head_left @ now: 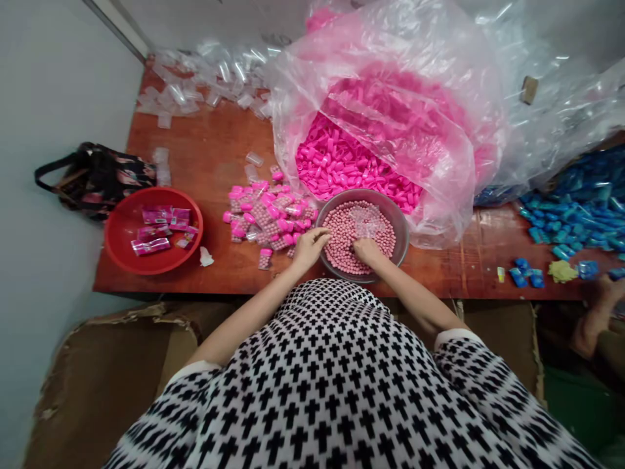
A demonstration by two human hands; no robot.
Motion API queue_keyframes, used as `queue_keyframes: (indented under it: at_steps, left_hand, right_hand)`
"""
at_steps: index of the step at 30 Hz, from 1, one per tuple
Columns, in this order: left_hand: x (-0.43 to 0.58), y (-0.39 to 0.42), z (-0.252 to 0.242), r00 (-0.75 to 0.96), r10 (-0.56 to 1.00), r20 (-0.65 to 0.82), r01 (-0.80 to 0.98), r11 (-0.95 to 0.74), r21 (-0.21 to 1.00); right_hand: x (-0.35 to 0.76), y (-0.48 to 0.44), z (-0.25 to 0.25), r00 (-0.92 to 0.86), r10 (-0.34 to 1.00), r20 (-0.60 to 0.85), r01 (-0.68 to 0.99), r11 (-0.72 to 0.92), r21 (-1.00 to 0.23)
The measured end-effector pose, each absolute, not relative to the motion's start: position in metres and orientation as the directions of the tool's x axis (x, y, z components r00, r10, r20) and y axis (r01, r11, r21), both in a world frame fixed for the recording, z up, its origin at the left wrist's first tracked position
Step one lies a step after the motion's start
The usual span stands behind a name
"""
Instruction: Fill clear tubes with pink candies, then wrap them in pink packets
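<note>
A grey bowl (403, 242) full of small pink beads (342, 244) stands at the table's front edge, with clear plastic pieces (366, 220) lying on the beads. My left hand (310, 249) is at the bowl's left rim, its fingers bent together; anything between them is too small to make out. Inside the bowl, my right hand (368, 251) is closed with its fingertips down among the beads, so what it grips is hidden. Close to my left hand lies a pile of small clear bottles (273, 215) with pink caps and pink beads inside.
A big plastic bag (439, 195) of pink caps (342, 159) stands behind the bowl. To the left are a red basin (114, 244) with pink packets, a black handbag (97, 176) and clear containers (180, 94). Blue pieces (571, 215) and another person's hand (605, 293) are at right.
</note>
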State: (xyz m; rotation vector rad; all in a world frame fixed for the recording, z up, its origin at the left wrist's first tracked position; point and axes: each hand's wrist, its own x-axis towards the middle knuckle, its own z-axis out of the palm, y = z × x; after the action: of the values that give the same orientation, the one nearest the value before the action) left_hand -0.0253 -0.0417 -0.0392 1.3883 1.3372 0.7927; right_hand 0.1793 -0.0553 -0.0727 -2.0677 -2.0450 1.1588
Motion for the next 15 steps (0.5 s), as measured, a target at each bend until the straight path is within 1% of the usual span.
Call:
queue_keyframes:
  at_steps: [4, 6, 8, 12, 15]
  left_hand:
    - [-0.034, -0.05, -0.042, 0.099, 0.979, -0.176, 0.342, 0.132, 0.93]
    - [-0.032, -0.053, -0.044, 0.112, 0.979, -0.173, 0.373, 0.12, 0.92]
    - [-0.026, -0.053, -0.045, 0.159, 0.972, -0.176, 0.406, 0.098, 0.909]
    - [-0.006, -0.053, -0.044, 0.254, 0.95, -0.181, 0.402, 0.067, 0.913]
    - [0.006, -0.05, -0.041, 0.288, 0.942, -0.172, 0.334, 0.07, 0.94]
  right_hand:
    - [0.161, -0.048, -0.089, -0.196, 0.872, -0.449, 0.716, -0.186, -0.673]
    - [0.164, -0.049, -0.087, -0.209, 0.885, -0.415, 0.603, -0.217, -0.767]
    - [0.17, -0.054, -0.082, -0.208, 0.9, -0.384, 0.477, -0.249, -0.843]
    - [0.176, -0.063, -0.068, -0.185, 0.92, -0.347, 0.252, -0.296, -0.921]
    - [0.175, -0.066, -0.059, -0.154, 0.931, -0.331, 0.15, -0.309, -0.939]
